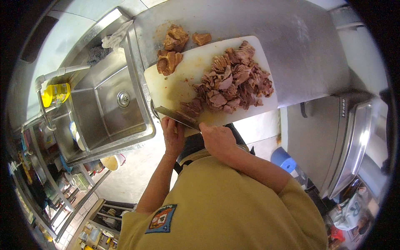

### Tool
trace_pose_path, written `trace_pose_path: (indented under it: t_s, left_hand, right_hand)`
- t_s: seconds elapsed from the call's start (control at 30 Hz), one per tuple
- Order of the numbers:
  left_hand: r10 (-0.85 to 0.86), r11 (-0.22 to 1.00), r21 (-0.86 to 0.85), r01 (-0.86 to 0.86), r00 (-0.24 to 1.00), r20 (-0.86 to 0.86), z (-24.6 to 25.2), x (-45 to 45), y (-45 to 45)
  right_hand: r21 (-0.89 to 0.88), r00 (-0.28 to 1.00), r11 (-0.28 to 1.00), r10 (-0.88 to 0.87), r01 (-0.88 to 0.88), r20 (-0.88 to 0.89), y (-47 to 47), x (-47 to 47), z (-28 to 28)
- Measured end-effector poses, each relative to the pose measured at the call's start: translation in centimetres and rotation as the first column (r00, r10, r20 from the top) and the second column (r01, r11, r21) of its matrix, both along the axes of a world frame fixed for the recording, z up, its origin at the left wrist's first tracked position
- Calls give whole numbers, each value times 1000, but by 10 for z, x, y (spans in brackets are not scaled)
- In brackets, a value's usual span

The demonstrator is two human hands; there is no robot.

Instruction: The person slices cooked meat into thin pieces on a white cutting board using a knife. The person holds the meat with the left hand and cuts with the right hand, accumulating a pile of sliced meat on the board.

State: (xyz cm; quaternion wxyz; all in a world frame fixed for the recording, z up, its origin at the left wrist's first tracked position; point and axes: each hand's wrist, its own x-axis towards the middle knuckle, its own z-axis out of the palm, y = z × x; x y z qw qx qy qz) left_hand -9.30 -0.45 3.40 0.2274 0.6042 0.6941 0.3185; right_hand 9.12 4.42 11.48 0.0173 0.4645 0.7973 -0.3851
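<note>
My right hand (218,140) grips a broad-bladed kitchen knife (178,117) by its handle, which the fist hides. The blade slants across the near edge of a white cutting board (175,84), against a row of dark meat slices (192,107). On the near side of the blade is my left hand (173,137), fingers bent at the board's edge; whether they hold a piece of meat cannot be seen. A large heap of sliced cooked meat (234,82) covers the board's right part. One browned meat chunk (168,62) rests on its far left corner.
More meat chunks (176,38) lie on the steel counter (300,56) beyond the board. At left is a steel sink (109,115) with a yellow container (56,94) by its rim. A steel appliance (315,137) stands at right; a bucket (112,162) is on the floor.
</note>
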Motion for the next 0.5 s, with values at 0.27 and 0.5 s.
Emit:
trace_pose_path:
  t_s: [0.27, 0.5]
  left_hand:
    - [31, 999, -39, -28, 997, 75, -2, -1, -3]
    - [43, 999, -15, -42, 995, 86, -5, -1, -5]
  right_hand:
    - [-121, 993, 993, 5, 9, 119, -6, 16, 1]
    - [40, 998, 999, -11, 8, 59, 0, -13, -40]
